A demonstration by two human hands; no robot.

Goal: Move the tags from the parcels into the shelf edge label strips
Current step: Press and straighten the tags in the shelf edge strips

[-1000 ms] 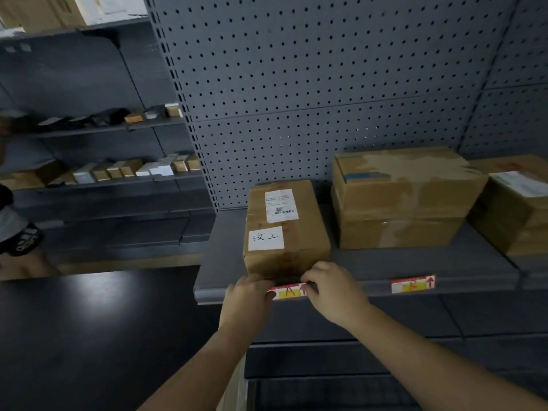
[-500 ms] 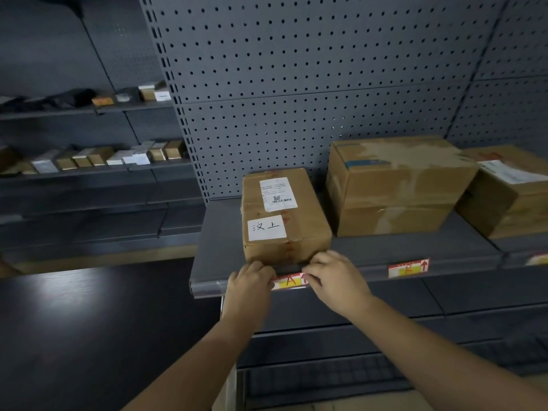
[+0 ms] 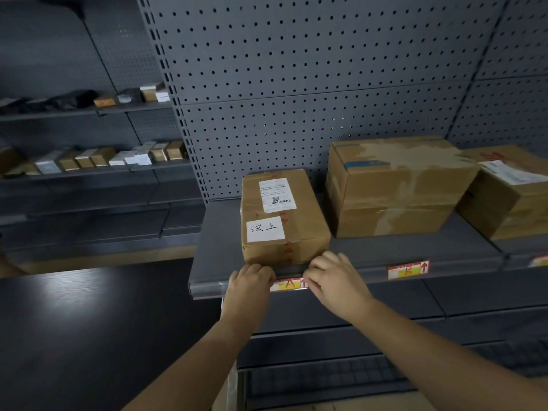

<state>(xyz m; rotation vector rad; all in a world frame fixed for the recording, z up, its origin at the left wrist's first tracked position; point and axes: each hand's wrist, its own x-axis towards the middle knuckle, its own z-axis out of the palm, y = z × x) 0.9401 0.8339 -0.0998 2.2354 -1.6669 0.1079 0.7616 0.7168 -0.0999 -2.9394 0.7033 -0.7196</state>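
Both hands pinch the ends of one tag [image 3: 288,283] at the label strip [image 3: 350,274] on the shelf's front edge: the left hand [image 3: 248,287] covers its left end with fingers curled narrow, the right hand [image 3: 335,281] its right end. Between them the tag shows a yellow patch, a red handwritten "A" and a red up-arrow; its ends are hidden under the fingers, so how far it sits in the strip cannot be told. Just behind the grip stands a small parcel [image 3: 283,218], with a white paper reading "汶上" and a shipping label [image 3: 277,194] with a barcode, its print too small to read. Right of the grip, a second tag [image 3: 408,269] sits in the strip, red arrow clear, its letter unclear. Behind that is a larger parcel [image 3: 397,185] with a blue sticker, unreadable. Farthest right, a third parcel [image 3: 510,191] and another tag [image 3: 539,261] are cut off by the frame.
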